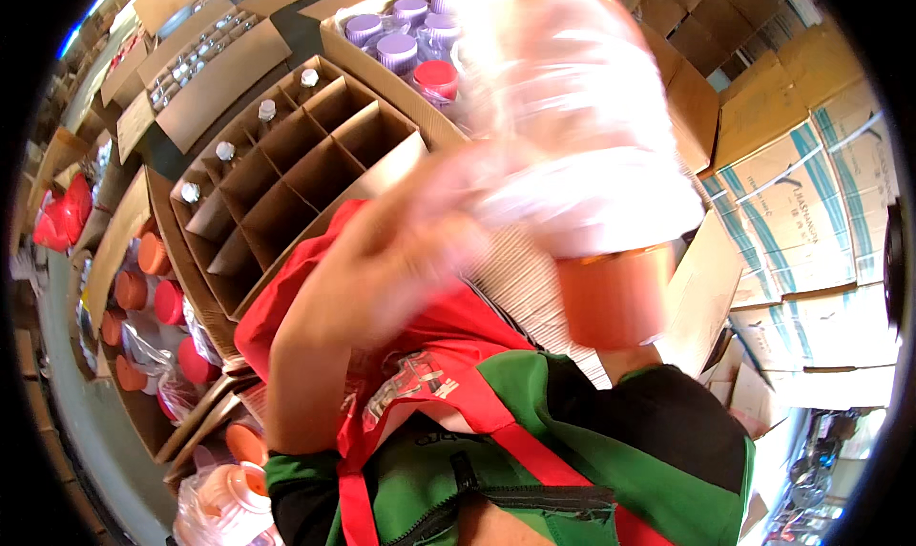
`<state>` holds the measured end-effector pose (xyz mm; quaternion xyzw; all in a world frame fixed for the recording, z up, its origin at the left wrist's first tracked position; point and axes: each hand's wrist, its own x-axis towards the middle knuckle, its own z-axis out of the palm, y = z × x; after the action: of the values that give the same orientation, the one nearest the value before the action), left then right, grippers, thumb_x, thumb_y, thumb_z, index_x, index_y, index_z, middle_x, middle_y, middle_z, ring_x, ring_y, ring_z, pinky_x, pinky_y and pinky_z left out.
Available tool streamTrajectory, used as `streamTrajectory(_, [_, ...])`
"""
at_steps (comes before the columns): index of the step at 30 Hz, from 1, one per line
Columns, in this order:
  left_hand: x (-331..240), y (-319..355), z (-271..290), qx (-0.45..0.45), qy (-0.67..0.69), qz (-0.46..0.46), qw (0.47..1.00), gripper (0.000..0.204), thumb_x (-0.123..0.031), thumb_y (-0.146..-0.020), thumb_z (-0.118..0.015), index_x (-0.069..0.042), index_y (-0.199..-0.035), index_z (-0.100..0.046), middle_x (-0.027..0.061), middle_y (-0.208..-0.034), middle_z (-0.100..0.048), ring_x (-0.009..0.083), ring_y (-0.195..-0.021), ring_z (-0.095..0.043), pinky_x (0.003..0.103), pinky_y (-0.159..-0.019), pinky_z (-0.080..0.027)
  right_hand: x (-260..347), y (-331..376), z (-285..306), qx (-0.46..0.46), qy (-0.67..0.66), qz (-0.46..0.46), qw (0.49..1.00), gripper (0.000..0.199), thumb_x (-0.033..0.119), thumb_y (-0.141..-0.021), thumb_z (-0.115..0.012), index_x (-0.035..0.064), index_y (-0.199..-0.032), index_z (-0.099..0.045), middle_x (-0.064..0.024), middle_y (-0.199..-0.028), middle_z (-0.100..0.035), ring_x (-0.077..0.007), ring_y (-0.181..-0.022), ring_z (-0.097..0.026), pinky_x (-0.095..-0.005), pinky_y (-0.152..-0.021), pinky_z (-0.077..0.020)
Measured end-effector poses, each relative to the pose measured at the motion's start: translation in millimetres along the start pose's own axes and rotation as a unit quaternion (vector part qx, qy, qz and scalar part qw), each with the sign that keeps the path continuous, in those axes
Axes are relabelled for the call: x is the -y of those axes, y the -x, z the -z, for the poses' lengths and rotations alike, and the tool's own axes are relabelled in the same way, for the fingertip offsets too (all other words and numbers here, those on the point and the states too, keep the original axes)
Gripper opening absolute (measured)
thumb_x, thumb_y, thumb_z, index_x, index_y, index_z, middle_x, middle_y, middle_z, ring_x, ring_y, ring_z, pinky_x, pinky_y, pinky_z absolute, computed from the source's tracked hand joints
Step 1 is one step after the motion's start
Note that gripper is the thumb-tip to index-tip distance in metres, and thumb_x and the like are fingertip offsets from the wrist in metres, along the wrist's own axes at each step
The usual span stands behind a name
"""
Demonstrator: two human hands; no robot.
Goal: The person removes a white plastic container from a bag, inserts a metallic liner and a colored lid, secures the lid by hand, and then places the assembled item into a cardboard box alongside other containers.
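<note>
A large jar wrapped in clear plastic film is held up close in front of me, its orange lid pointing down towards my body. Glare and motion smear its surface. My left hand reaches in from the lower left, its blurred fingers at the near left side of the film; I cannot make out whether they grip it. Behind the orange lid a bit of my right forearm shows, while the right hand itself is hidden by the jar.
A divided carton at the left holds several clear bottles. Beyond it, another carton has purple-lidded jars and a red-lidded jar. Orange- and red-lidded jars fill a box at far left. Stacked cartons stand at right.
</note>
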<state>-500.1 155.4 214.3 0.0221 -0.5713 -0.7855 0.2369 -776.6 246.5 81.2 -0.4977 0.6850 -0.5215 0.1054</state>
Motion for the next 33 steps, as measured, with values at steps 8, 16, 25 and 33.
streamTrajectory(8, [-60.5,12.8,-125.6,0.194,0.281,-0.079,0.937,0.039,-0.028,-0.09,-0.048,0.004,-0.111,-0.047,0.0154,-0.101,-0.059,0.0192,-0.093,-0.059,0.028,-0.077,-0.048,-157.2,22.3,126.7,-0.012,-0.164,-0.343,0.925,0.016,0.014,-0.089,-0.051,0.0058,-0.102,-0.055,-0.0118,-0.098,-0.059,-0.0195,-0.085,-0.06,-0.0318,-0.076,-0.0506])
streamTrajectory(16, [-51.8,9.9,-184.5,0.005,0.504,0.003,0.864,0.037,-0.026,-0.091,-0.047,0.01,-0.092,-0.056,0.0203,-0.087,-0.062,0.0201,-0.082,-0.064,0.023,-0.07,-0.051,-160.6,62.1,132.7,-0.192,-0.397,-0.421,0.793,0.021,0.015,-0.092,-0.041,0.0,-0.1,-0.054,-0.0142,-0.099,-0.06,-0.0283,-0.085,-0.061,-0.0527,-0.083,-0.0516])
streamTrajectory(25, [-1.2,-30.0,-210.4,-0.205,0.397,-0.253,0.858,0.021,-0.005,-0.091,-0.043,0.01,-0.104,-0.049,0.0295,-0.103,-0.059,0.0305,-0.08,-0.066,0.031,-0.062,-0.055,-135.3,46.4,137.1,-0.163,-0.216,-0.436,0.859,0.025,0.024,-0.09,-0.044,0.0059,-0.1,-0.057,-0.0091,-0.089,-0.062,-0.0213,-0.078,-0.062,-0.0416,-0.07,-0.0548])
streamTrajectory(33, [-32.8,-29.7,-207.6,-0.077,0.764,0.046,0.639,0.035,-0.01,-0.089,-0.049,0.023,-0.101,-0.048,0.0248,-0.086,-0.063,0.0247,-0.064,-0.064,0.017,-0.06,-0.049,-205.6,-11.9,103.1,0.046,0.135,-0.256,0.956,0.021,0.021,-0.08,-0.059,0.002,-0.074,-0.066,-0.0043,-0.062,-0.056,-0.015,-0.054,-0.054,-0.0303,-0.05,-0.0472])
